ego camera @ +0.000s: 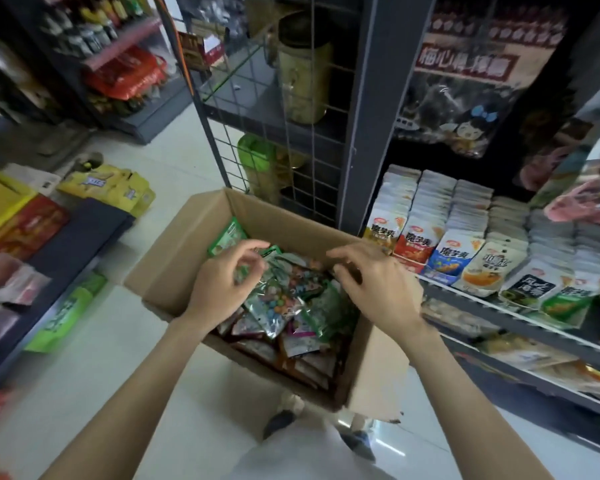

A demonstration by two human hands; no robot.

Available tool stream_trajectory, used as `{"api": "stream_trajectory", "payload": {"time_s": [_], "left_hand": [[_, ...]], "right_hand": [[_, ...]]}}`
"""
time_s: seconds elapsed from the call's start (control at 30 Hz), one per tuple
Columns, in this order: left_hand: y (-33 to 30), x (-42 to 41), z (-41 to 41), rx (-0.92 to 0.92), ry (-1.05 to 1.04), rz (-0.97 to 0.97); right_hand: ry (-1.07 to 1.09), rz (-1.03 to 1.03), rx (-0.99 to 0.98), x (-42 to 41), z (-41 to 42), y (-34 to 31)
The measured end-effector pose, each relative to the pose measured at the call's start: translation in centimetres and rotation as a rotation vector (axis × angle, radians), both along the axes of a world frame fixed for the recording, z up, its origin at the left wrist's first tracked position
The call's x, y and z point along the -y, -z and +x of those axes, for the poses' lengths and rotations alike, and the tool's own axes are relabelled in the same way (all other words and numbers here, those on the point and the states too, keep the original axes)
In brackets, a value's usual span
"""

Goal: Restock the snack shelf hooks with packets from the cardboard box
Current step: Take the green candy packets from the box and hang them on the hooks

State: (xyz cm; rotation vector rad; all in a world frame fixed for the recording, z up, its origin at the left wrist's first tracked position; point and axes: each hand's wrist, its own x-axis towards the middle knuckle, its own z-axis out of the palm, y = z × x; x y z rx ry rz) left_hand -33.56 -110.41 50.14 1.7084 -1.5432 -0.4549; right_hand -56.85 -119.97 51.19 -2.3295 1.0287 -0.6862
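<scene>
An open cardboard box (184, 244) stands on the floor in front of me, filled with several snack packets (284, 299) in green, clear and pink wrappers. My left hand (222, 282) hovers over the box's left side, fingers loosely curled, holding nothing that I can see. Over the right side hangs my right hand (378, 285), fingers bent downward above the packets and holding nothing. A green packet (227, 237) leans against the box's far wall.
A shelf (499, 306) on the right carries rows of stacked snack packets (447, 237). A wire grid rack (274, 116) with jars stands behind the box. Yellow packets (118, 188) and low shelves (66, 244) line the left. My feet (281, 420) are below the box.
</scene>
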Motion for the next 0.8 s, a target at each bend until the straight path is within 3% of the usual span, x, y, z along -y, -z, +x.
{"api": "stream_trajectory", "payload": {"time_s": [0.17, 0.27, 0.37, 0.5, 0.63, 0.8], "left_hand": [[6.0, -0.5, 5.4, 0.132, 0.048, 0.294], [8.6, 0.9, 7.0, 0.253, 0.101, 0.431], [11.1, 3.1, 7.7, 0.453, 0.295, 0.615], [14.3, 5.6, 8.2, 0.741, 0.435, 0.658], [16.5, 6.1, 7.2, 0.698, 0.384, 0.741], [18.0, 6.3, 6.0, 0.633, 0.495, 0.853]], "right_hand": [[-0.019, -0.133, -0.332, -1.8, 4.5, 5.9], [0.023, -0.066, -0.477, -1.6, 6.5, 8.7], [0.052, 0.035, -0.602, -0.6, 8.3, 10.8], [0.112, 0.106, -0.626, 1.4, 10.3, 13.2], [0.075, 0.162, -0.684, 3.3, 11.3, 16.4], [0.049, 0.173, -0.762, 4.4, 11.7, 18.4]]}}
